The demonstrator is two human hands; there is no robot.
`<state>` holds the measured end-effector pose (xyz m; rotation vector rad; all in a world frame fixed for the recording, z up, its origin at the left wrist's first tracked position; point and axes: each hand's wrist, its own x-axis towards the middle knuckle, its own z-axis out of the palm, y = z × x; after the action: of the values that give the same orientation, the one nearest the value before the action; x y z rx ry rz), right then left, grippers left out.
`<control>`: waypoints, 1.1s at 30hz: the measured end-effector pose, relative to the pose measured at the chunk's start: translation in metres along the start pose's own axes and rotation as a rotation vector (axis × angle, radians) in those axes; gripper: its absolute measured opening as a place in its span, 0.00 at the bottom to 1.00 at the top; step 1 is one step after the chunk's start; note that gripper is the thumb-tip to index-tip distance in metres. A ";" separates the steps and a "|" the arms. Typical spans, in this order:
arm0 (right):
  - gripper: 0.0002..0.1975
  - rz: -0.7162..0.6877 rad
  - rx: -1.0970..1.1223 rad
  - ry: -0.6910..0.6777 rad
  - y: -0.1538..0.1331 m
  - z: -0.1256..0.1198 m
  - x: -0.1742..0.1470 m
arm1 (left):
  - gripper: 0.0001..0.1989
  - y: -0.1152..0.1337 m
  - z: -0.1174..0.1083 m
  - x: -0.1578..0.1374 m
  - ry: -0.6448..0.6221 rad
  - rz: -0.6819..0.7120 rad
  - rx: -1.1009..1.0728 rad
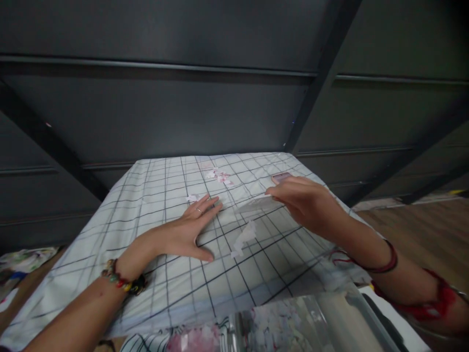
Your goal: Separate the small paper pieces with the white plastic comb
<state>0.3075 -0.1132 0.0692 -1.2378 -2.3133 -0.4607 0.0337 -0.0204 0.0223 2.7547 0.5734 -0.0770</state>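
My left hand (198, 230) lies on the checked tablecloth (161, 278) with its fingers spread, holding nothing. A small white paper scrap (192, 197) is just beyond its fingertips. My right hand (304, 198), over the table's right side, pinches the edge of a thin, pale, see-through sheet (256, 201). That sheet is blurred, so I cannot tell its exact kind. Between my hands, nearer to me, lies a ragged strip of white scraps (244, 238). Farther back is a cluster of pink and white scraps (219, 176).
A phone-like pink object (281, 176) lies beyond my right hand. At the near edge are a clear plastic container (351, 318) and a clear bag of pink pieces (196, 338). A dark panelled wall (198, 112) stands behind the table. Wooden floor (425, 222) shows at right.
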 end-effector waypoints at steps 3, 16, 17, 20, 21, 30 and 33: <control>0.12 0.045 -0.144 -0.082 -0.011 0.001 -0.007 | 0.54 -0.002 0.003 0.000 0.013 0.025 0.007; 0.14 -0.166 0.038 0.064 -0.056 -0.012 -0.009 | 0.51 -0.009 0.007 0.000 0.068 0.082 -0.043; 0.14 -0.188 0.053 0.056 -0.053 -0.009 -0.007 | 0.52 -0.010 0.007 0.000 0.067 0.081 -0.043; 0.15 -0.230 0.133 0.017 -0.044 -0.005 -0.005 | 0.53 -0.010 0.005 -0.001 0.061 0.086 -0.041; 0.15 -0.227 0.164 0.002 -0.041 -0.005 -0.006 | 0.53 -0.010 0.005 -0.001 0.059 0.089 -0.040; 0.13 -0.193 0.138 -0.071 -0.052 -0.045 -0.042 | 0.51 0.000 0.010 0.006 0.018 0.165 0.004; 0.10 -0.123 0.127 -0.096 -0.063 -0.059 -0.053 | 0.50 -0.002 0.014 0.008 0.060 0.203 0.014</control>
<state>0.2945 -0.2127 0.0848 -1.0830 -2.4681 -0.2957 0.0403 -0.0206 0.0079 2.8203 0.3057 0.0497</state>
